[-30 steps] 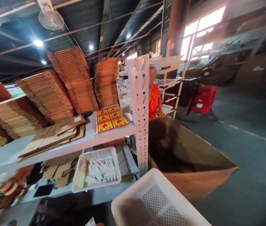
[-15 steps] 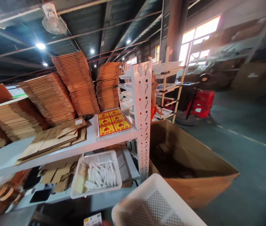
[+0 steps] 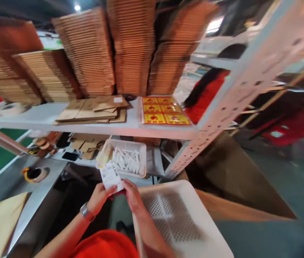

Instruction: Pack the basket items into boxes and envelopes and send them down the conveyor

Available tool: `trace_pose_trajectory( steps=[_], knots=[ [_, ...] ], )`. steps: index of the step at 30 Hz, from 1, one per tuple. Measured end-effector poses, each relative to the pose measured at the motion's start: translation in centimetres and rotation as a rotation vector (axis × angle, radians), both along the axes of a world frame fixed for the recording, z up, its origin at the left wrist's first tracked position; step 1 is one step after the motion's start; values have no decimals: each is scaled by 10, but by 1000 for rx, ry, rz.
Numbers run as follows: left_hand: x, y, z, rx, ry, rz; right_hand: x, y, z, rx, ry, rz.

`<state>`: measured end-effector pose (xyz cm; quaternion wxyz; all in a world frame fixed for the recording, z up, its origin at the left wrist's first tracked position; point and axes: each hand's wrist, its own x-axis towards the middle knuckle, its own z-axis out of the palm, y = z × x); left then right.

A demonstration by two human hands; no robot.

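White printed card (image 3: 110, 175) is located in front of the person, between the two hands, its upper part overlapping a basket (image 3: 144, 163) in view; contact between them cannot be confirmed. Left hand (image 3: 100, 197) is closed on the lower edge, thumb across the printed face; right hand (image 3: 132, 195) has its fingers closed on the lower right corner. Progress, as judged: the card is in hand, face up and legible in layout only, not yet set down; no finished result is evident, and the remaining work cannot be measured. Material: flat, thin-looking, rectangular, with fine dark print and a yellow corner mark. The basket is pale, perforated plastic, holding slender white pieces (image 3: 127, 159), smooth and roughly tubular, loosely heaped. Beside the right forearm, a larger white tray (image 3: 189, 188) shows rounded corners and a lattice floor. Above, a smooth white shelf (image 3: 130, 129) bears ridged stacks of flattened cardboard (image 3: 134, 53) and a glossy red-and-yellow sheet (image 3: 165, 110).
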<state>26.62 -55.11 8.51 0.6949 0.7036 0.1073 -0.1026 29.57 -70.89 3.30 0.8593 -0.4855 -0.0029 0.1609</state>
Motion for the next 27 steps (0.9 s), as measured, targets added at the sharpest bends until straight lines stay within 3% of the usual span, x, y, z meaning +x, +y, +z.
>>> trace_pose_trajectory(
  steps=[5, 10, 16, 23, 27],
  knots=[
    [7, -6, -7, -155, 65, 72, -6, -11, -4, 19, 100, -23],
    [4, 0, -22, -174, 87, 113, -11, -8, -7, 35, 164, -3],
    [4, 3, -24, -203, 114, 102, -10, -10, -8, 47, 173, 25],
    [0, 5, -22, -251, 138, 97, -9, -10, -17, -76, 148, 39],
    [-16, 5, -36, -212, 199, 88, -22, -9, -23, -208, 92, 36]
  ],
)
